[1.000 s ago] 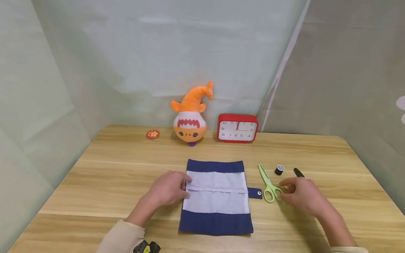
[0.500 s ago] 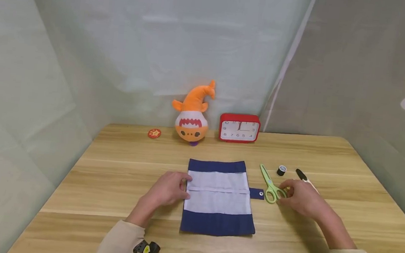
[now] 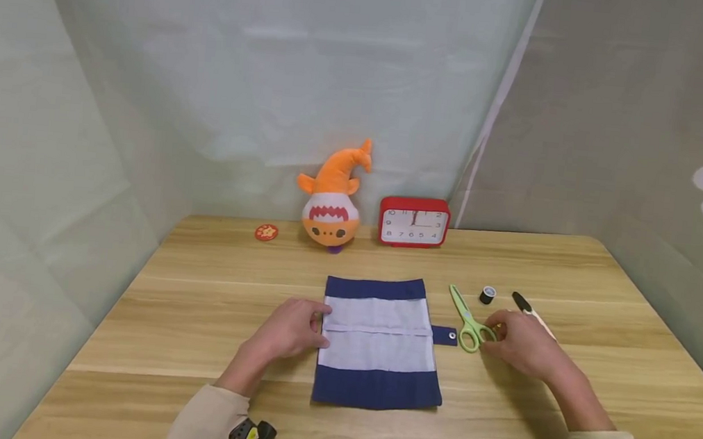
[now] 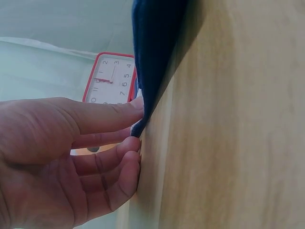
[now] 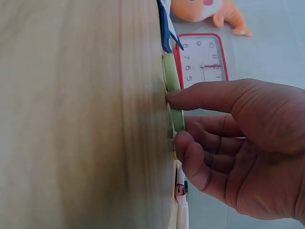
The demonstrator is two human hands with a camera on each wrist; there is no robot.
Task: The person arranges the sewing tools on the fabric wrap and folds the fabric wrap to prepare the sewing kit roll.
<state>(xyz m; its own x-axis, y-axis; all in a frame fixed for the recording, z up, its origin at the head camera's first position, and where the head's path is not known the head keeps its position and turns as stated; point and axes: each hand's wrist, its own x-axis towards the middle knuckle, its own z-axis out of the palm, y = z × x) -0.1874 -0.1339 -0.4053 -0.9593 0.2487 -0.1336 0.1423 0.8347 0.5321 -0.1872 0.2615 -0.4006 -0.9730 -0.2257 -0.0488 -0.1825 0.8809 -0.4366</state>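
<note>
A navy-and-white cloth pouch (image 3: 374, 389) lies unfolded on the table, its snap strap (image 3: 444, 336) pointing right. My left hand (image 3: 293, 328) pinches the pouch's left edge, thumb on top, as the left wrist view shows with the navy cloth (image 4: 155, 52) between thumb and fingers. Green scissors (image 3: 464, 309) lie just right of the strap, blades pointing away. My right hand (image 3: 525, 343) holds one handle loop between thumb and fingers; the right wrist view shows the green handle (image 5: 172, 71) at the thumb tip. A small gold-coloured thing beside those fingers is mostly hidden.
A black thread spool (image 3: 487, 295) stands beyond the scissors. Right of it lies a slim white tool with a black end (image 3: 523, 303). Along the back are a red clock (image 3: 414, 223), an orange plush shark (image 3: 332, 197) and a round red badge (image 3: 266, 232).
Over the last second my right hand has shifted slightly, uncovering more of the slim white tool. Left hand, pouch and scissors keep their places, apart from a small camera sway.
</note>
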